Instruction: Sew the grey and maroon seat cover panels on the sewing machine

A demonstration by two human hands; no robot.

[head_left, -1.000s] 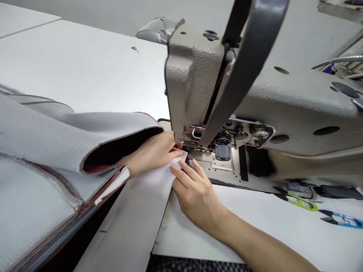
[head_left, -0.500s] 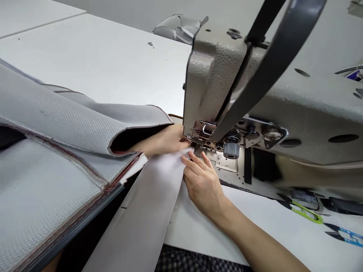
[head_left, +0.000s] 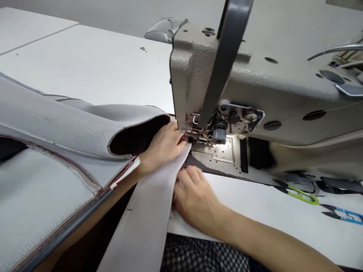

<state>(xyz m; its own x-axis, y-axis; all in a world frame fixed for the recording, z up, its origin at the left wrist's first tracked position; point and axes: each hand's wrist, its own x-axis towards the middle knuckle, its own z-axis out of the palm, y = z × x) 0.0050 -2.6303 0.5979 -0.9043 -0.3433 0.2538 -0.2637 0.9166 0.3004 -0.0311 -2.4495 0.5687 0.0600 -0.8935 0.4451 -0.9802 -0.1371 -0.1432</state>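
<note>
A grey industrial sewing machine (head_left: 255, 87) stands on the white table (head_left: 85, 71). A pale strip of fabric (head_left: 153, 204) runs from the table's front edge up to the presser foot (head_left: 190, 136). My left hand (head_left: 164, 147) reaches out from under a folded grey textured cover (head_left: 70, 124) and presses the strip's far end beside the presser foot, fingers together. My right hand (head_left: 193, 196) lies on the strip's right edge nearer to me, fingers curled down onto the fabric.
Thread snips with a green handle (head_left: 302, 195) and a blue handle (head_left: 344, 215) lie on the table at the right, beside dark tools. The grey cover with red-edged seams fills the left. Another grey piece (head_left: 160, 32) lies behind the machine.
My right hand has slid back along the strip towards me and curled its fingers. My left hand stays by the presser foot. The view has shifted slightly.
</note>
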